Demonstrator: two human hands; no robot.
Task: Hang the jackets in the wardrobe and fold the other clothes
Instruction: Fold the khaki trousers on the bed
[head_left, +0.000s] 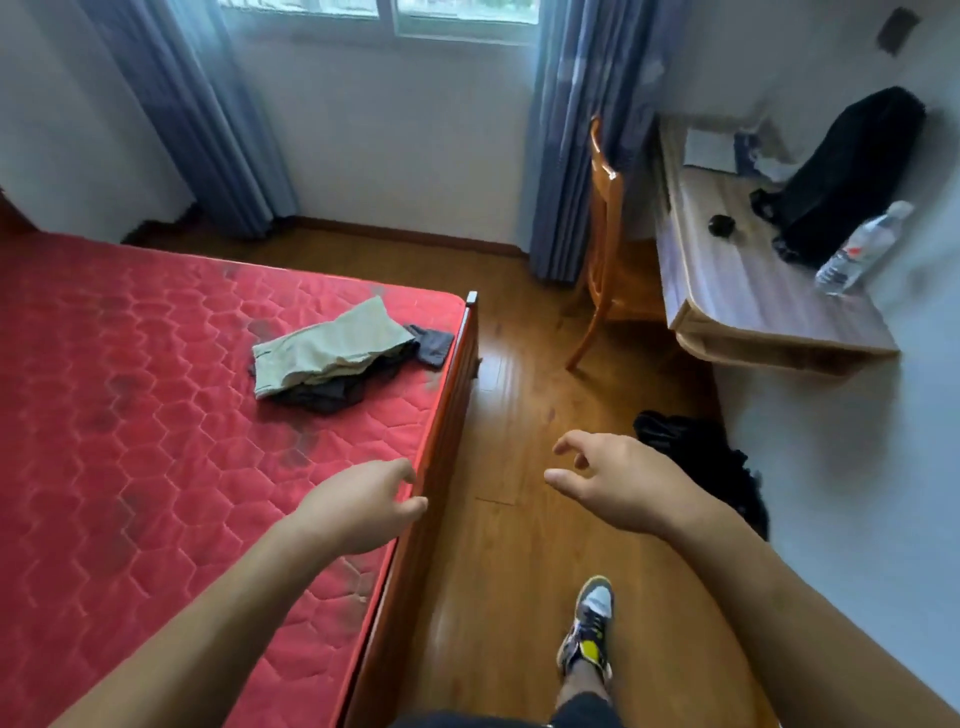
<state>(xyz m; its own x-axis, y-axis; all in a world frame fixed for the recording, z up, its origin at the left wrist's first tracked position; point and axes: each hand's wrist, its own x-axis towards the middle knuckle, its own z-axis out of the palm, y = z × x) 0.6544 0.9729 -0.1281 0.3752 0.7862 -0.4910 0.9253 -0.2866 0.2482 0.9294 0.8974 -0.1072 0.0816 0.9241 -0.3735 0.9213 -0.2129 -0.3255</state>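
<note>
Lower centre, the left hand (363, 506) hangs loosely curled and empty over the red quilted mattress (130, 389) edge. The right hand (618, 483), fingers relaxed, holds nothing. Crumpled black clothing (701, 457) lies on the brown wooden floor (519, 415), right. Mid-frame, folded beige trousers (332, 348) rest on the mattress.

Khaki trousers (332, 348) hide most of the dark clothes (322, 397); window (379, 10) cut off above.

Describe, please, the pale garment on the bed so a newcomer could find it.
Find the red mattress and go to its corner nearest the wooden chair. The khaki garment lies there atop darker clothes, the only pale piece in that pile.
</note>
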